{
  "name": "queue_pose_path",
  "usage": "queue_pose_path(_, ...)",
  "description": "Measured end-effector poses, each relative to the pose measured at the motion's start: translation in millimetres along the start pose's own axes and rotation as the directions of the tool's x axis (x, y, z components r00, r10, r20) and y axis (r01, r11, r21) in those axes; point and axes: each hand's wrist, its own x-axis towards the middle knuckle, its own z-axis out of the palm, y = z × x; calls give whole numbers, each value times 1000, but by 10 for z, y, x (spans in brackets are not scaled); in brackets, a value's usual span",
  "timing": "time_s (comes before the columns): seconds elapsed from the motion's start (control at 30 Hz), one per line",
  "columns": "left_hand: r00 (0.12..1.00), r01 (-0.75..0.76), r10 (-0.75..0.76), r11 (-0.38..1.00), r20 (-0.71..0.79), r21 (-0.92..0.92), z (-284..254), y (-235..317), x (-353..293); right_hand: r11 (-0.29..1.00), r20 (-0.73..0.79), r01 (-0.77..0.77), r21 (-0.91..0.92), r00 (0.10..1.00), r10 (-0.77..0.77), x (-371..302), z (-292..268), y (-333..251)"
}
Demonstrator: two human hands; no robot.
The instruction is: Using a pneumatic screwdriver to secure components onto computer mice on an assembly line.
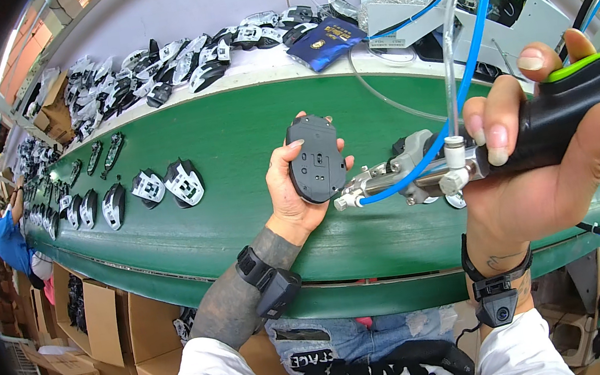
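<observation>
A black computer mouse point(316, 160) is held underside up in my left hand point(291, 200), the thumb lying across its edge and the fingers curled round the far side. Over the bench at the right, my right hand point(529, 182) is wrapped round the black body of a powered screwdriver point(589, 117) with a lime green lever. Its metal nose point(391, 178), with a blue air hose point(479, 32) and a clear tube point(451, 43) attached, points left. The tip is near the mouse's lower right edge; I cannot tell if they touch.
A green conveyor belt point(245, 230) runs across, carrying black-and-white mouse shells point(184, 183) at left. More shells point(206, 66) are heaped on the white ledge behind, beside a blue packet point(326, 43) and a machine point(496, 2). Cardboard boxes point(104, 322) stand below; a person in blue point(9, 242) is far left.
</observation>
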Motion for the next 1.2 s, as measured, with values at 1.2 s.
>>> queue_pose_path(1.2,972,210,-211,978,-100,-17,43,-165,-41,994,-70,45,-95,996,-52,-42,145,-34)
